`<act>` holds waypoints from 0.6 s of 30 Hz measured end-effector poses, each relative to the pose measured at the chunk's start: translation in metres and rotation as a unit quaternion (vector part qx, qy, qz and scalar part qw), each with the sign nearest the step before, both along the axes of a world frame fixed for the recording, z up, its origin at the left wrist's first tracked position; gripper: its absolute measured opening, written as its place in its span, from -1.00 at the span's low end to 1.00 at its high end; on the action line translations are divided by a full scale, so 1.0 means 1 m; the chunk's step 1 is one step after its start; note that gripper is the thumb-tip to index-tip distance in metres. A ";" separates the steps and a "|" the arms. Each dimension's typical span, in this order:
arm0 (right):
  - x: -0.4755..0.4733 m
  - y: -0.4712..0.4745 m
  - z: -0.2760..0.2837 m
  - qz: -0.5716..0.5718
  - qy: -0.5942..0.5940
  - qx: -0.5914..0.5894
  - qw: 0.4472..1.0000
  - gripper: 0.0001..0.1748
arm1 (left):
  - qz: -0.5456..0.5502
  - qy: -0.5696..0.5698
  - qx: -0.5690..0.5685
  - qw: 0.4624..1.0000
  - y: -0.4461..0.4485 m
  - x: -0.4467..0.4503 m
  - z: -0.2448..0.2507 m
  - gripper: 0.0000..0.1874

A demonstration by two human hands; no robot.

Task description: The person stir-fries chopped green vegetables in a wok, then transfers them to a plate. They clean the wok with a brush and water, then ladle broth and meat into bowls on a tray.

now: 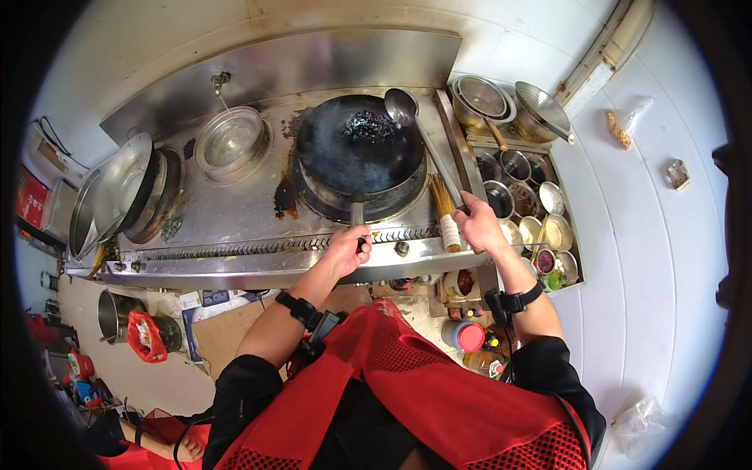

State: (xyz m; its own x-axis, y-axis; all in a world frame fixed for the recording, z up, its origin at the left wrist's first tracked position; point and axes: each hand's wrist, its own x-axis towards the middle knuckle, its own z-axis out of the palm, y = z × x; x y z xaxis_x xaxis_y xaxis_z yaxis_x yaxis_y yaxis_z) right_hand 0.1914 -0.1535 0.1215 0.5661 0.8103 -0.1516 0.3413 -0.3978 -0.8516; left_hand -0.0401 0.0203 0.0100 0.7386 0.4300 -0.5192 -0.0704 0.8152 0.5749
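Observation:
A black wok (pixel 329 147) rests on the stove's right burner ring, with smoke drifting over its inside. At its far side lies a dark, glossy patch (pixel 371 126) that I cannot identify. My left hand (pixel 348 249) is closed around the wok's handle (pixel 357 211), near the stove's front edge. In my right hand (pixel 480 224) is the end of a long metal ladle's handle (pixel 437 155). The ladle's bowl (pixel 401 107) is over the wok's far right rim; whether they touch I cannot tell. A bamboo wok brush (pixel 449 226) lies just left of my right hand.
Seasoning pots (pixel 511 200) fill a rack at right, below strainers and bowls (pixel 482 97). A water-filled basin (pixel 230 141) sits under the tap (pixel 221 81). Another wok (pixel 132 182) leans at left. Bottles and a red-lidded tub (pixel 470 336) stand low right. Another person's hand (pixel 189 449) shows lower left.

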 end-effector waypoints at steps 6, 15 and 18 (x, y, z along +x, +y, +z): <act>-0.014 0.045 0.021 0.048 0.343 0.081 0.935 -0.86 | 0.013 0.007 0.013 1.000 -0.013 0.004 -0.002 -0.82; -0.105 0.213 0.045 0.204 0.415 -0.021 0.886 -0.87 | -0.445 0.041 0.387 0.806 -0.054 -0.118 0.001 -0.74; -0.155 0.303 0.022 0.254 0.243 -0.043 0.935 -0.91 | -0.427 -0.014 0.526 0.735 -0.058 -0.158 -0.005 -0.72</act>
